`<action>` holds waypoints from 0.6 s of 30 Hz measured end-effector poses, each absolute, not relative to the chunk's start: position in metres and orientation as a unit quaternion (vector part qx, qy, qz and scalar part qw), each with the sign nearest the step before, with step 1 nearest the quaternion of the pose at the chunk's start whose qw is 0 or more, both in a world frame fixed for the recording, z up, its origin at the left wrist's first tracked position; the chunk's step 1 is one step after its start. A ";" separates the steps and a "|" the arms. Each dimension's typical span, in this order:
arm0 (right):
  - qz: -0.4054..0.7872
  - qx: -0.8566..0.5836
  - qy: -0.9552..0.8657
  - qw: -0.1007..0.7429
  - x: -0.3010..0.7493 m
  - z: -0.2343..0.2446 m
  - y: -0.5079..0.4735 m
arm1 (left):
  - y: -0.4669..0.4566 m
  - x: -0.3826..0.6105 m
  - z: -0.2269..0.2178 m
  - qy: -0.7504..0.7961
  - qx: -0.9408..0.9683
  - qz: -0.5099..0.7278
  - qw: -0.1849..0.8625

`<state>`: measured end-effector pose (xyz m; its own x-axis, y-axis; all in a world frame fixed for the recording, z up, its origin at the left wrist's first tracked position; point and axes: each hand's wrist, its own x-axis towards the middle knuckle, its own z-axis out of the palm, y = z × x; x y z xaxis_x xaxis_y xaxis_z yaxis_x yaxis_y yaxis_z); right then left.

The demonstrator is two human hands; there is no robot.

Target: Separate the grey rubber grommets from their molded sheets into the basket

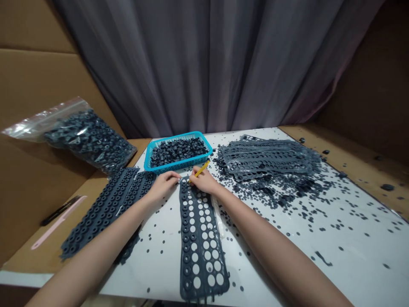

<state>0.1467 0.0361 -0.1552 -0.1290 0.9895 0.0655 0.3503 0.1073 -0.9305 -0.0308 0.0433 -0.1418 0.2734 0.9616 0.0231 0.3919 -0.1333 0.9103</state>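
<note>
My right hand [203,181] grips a yellow stick [202,169], whose lower tip is hidden in my fingers at the top end of a dark grey moulded rubber sheet [201,251]. That sheet lies lengthwise on the white table top [335,264], with round holes and rows of rubber rings. My left hand [162,185] rests just left of the sheet's top end, its fingertips at the sheet's edge. Beside my left forearm lie overlapping, unpunched rubber sheets [108,209].
A blue plastic basket [178,152] holds dark rubber rings, and a clear zip bag [86,136] holds more. Punched sheets [268,157] are piled at the right among scattered rings. Cardboard walls [32,85] and a grey curtain [204,64] enclose the table. A pink strip [59,221] lies on the left.
</note>
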 end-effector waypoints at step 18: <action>0.361 -0.532 -0.665 0.379 0.142 -0.156 0.039 | 0.066 -0.024 -0.116 0.290 0.945 0.036 0.143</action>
